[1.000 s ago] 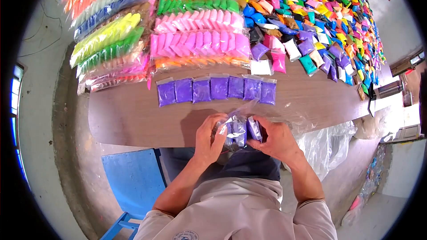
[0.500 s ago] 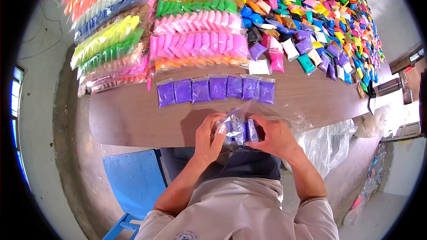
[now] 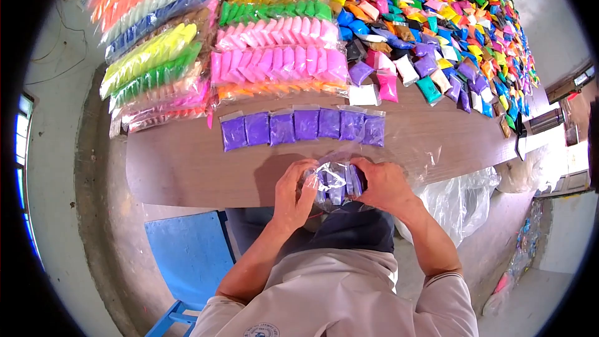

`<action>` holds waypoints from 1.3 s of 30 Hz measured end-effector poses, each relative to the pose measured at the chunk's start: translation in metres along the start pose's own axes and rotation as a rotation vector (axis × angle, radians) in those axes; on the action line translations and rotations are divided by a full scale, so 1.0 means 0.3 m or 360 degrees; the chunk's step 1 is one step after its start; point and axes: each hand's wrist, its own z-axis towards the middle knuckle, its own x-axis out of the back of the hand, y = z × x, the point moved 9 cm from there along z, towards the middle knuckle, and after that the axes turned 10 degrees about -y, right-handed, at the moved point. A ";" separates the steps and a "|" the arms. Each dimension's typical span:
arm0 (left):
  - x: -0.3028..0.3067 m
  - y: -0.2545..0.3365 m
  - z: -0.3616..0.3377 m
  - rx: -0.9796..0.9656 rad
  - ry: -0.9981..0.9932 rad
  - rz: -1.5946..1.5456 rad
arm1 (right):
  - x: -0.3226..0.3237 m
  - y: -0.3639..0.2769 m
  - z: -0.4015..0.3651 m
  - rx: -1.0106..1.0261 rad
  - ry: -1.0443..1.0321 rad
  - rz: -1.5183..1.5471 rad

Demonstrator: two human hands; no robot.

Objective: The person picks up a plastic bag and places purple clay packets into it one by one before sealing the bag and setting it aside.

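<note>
Between my hands, at the table's front edge, is a clear plastic bag [image 3: 331, 178] with several purple packets [image 3: 337, 195] standing side by side in it. My left hand [image 3: 296, 188] grips the bag's left side, thumb toward me. On the other side my right hand [image 3: 382, 187] is curled round the bag and the rightmost packets, its fingertips partly hidden. The loose top of the bag spreads away over the tabletop. Beyond it, a row of several purple packets [image 3: 306, 123] lies flat on the table.
Filled bags of pink packets [image 3: 279, 65] and yellow packets [image 3: 150, 56] are stacked at the back left. A big heap of mixed-colour packets [image 3: 430, 19] covers the back right of the table [image 3: 187, 175]. A blue chair [image 3: 190, 253] stands at left; clear plastic [image 3: 458, 206] hangs at right.
My right hand has shifted slightly and its thumb has drawn up from the packets. The packets in the bag sit closer together, with the plastic pulled over them. The row is unchanged.
</note>
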 end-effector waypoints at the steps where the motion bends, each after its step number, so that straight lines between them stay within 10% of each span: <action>1: 0.002 0.003 0.000 -0.0024 0.0006 0.0002 | 0.005 0.000 -0.001 0.0001 -0.0002 0.0002; 33: -0.001 -0.011 -0.003 -0.0032 0.0023 -0.0042 | 0.066 0.022 -0.086 -0.0155 -0.0439 0.0463; 39: -0.002 -0.005 0.000 -0.0048 0.0028 -0.0045 | 0.053 0.008 -0.062 0.0186 -0.0114 0.0152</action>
